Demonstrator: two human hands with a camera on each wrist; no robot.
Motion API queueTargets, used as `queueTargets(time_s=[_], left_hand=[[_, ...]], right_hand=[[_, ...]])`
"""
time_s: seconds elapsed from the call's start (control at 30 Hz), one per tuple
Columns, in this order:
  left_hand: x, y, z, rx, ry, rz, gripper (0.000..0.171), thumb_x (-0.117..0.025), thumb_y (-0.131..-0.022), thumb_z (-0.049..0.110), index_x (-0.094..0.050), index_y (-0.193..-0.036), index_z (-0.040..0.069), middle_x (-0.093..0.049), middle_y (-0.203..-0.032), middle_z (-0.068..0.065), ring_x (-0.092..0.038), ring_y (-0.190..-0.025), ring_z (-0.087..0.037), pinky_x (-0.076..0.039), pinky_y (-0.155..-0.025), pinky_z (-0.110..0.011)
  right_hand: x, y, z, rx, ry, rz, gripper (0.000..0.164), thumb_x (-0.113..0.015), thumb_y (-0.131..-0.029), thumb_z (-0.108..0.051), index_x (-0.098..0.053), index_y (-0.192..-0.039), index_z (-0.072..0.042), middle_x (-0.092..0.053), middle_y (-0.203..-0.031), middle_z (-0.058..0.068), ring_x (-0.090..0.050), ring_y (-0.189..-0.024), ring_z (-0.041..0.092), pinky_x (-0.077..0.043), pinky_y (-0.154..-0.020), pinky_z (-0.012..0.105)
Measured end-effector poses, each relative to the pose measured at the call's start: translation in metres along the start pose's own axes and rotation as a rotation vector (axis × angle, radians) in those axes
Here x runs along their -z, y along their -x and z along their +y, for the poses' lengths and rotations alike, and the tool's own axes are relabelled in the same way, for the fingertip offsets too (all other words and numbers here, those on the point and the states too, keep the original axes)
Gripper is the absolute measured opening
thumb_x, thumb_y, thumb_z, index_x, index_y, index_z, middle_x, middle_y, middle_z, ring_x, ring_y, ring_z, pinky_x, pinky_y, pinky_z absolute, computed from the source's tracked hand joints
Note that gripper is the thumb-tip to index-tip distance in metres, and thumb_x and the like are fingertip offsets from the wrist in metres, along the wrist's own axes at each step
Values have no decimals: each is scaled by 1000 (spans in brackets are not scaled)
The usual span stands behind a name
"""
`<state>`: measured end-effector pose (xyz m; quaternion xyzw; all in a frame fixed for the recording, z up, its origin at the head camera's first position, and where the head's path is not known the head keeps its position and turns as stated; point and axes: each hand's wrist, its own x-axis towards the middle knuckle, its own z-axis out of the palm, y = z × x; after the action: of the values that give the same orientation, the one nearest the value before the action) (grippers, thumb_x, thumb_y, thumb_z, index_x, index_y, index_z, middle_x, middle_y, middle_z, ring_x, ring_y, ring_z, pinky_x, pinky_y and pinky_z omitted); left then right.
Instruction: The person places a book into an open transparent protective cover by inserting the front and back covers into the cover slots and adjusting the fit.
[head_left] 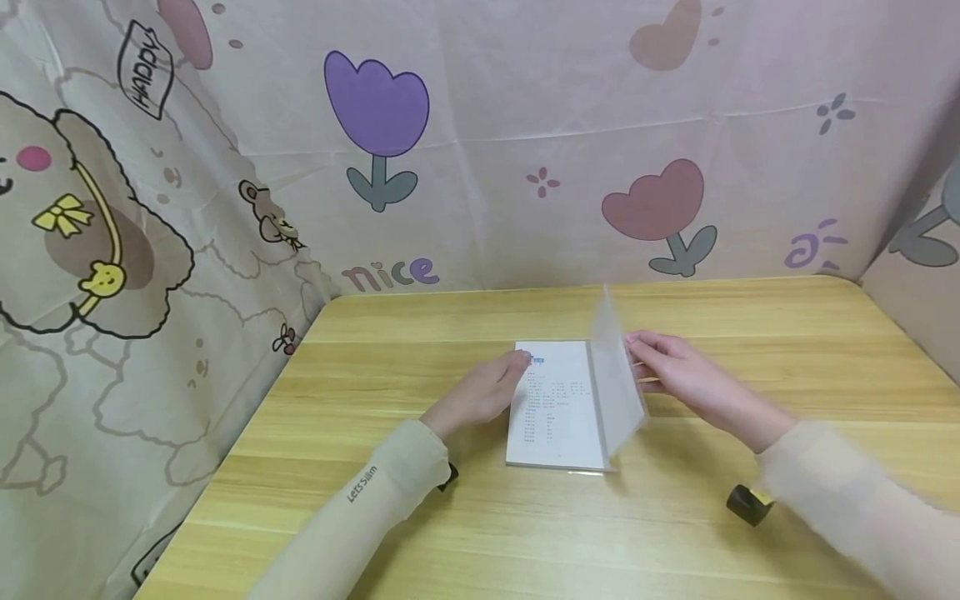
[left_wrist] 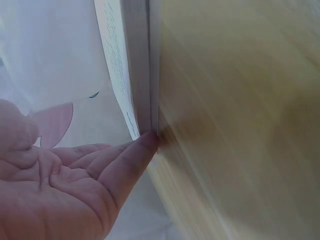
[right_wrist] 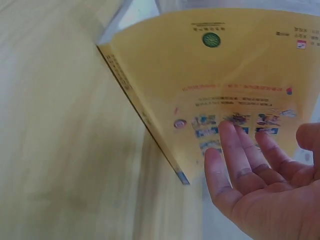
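Note:
A book (head_left: 558, 417) lies open on the table, its printed page facing up and its cover (head_left: 618, 383) standing raised on the right. My left hand (head_left: 483, 392) is at the book's left edge, thumb overlapping the page near its upper corner. In the left wrist view, the straight fingers (left_wrist: 125, 167) of that hand touch the edge of the book. Behind the raised cover, my right hand (head_left: 671, 367) has its fingers extended against the outside. The right wrist view shows this outside as a yellow cover (right_wrist: 165, 95) with small pictures and text, next to the spine.
The book rests on a light wood-grain table (head_left: 390, 350). A patterned cloth (head_left: 487, 108) with flowers hangs behind the table and on the left. Black devices (head_left: 750, 505) show at both wrists, below the light sleeves (head_left: 840, 475).

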<state>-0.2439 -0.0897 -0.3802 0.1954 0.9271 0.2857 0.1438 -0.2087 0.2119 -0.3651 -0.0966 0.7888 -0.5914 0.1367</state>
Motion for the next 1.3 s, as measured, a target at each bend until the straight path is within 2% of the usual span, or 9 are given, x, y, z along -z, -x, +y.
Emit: queueTargets(time_s=[0.23,0.47,0.67,0.77,0.87,0.97,1.07,1.17,1.3], left_hand=[[3,0,1,65,74,40,77,-14,-112,66,-31,-171,17,-34,-176,-6,-30,-164,-31,-26,-135,-49],[4,-2,-1,61,102,80,80,-15,-112,66,-34,-169,13,-37,-174,-10,-33,-163,-34,-27,-134,-51],[2,-2,-3,29,106,81,68,-30,-117,48,-30,-169,4,-40,-171,-18,-43,-157,-37,-33,-130,-57],[1,-2,-4,29,122,64,65,-38,-117,37,-24,-170,4,-47,-167,-21,-61,-136,-35,-48,-120,-54],[0,-1,-5,5,129,42,65,-47,-115,26,-23,-171,5,-55,-160,-20,-69,-119,-28,-58,-106,-46],[-1,-2,-6,-28,82,28,65,-56,-111,18,-29,-169,4,-57,-159,-19,-67,-130,-26,-57,-111,-44],[-2,-2,-8,-37,-4,21,63,-63,-108,16,-38,-164,0,-53,-163,-19,-56,-148,-30,-45,-124,-46],[-3,0,-8,-26,-69,-3,62,-68,-106,19,-46,-160,0,-51,-164,-19,-49,-153,-33,-40,-128,-48],[-3,2,-9,-16,-123,-52,74,-76,-101,30,-44,-162,2,-47,-168,-16,-46,-156,-32,-37,-130,-47]], right_hand=[[-22,-5,1,49,111,-38,49,-48,-116,-29,-54,-148,7,-64,-145,28,-69,-129,36,-59,-107,50],[-38,-7,7,131,304,-45,39,-59,-111,-26,-66,-140,-2,-73,-136,17,-71,-123,30,-60,-104,45],[-50,-6,8,186,419,-80,38,-64,-108,-25,-68,-138,-1,-75,-131,15,-71,-122,32,-59,-106,51],[-55,-3,8,187,470,-93,36,-66,-107,-26,-70,-136,-4,-75,-132,12,-69,-126,33,-57,-108,55],[-58,-1,9,189,522,-95,34,-69,-106,-27,-73,-133,-8,-75,-132,9,-68,-128,34,-55,-109,59],[-60,2,9,214,575,-101,32,-72,-103,-27,-73,-130,-10,-75,-131,9,-68,-126,34,-54,-109,61],[-62,4,10,230,630,-99,34,-78,-98,-26,-73,-128,-10,-75,-130,7,-68,-124,34,-54,-109,59],[-63,8,10,223,683,-84,38,-83,-94,-26,-74,-126,-10,-74,-129,8,-68,-122,33,-55,-108,59],[-61,13,10,166,729,-34,44,-89,-88,-27,-75,-124,-7,-71,-121,8,-69,-111,28,-60,-100,53]])
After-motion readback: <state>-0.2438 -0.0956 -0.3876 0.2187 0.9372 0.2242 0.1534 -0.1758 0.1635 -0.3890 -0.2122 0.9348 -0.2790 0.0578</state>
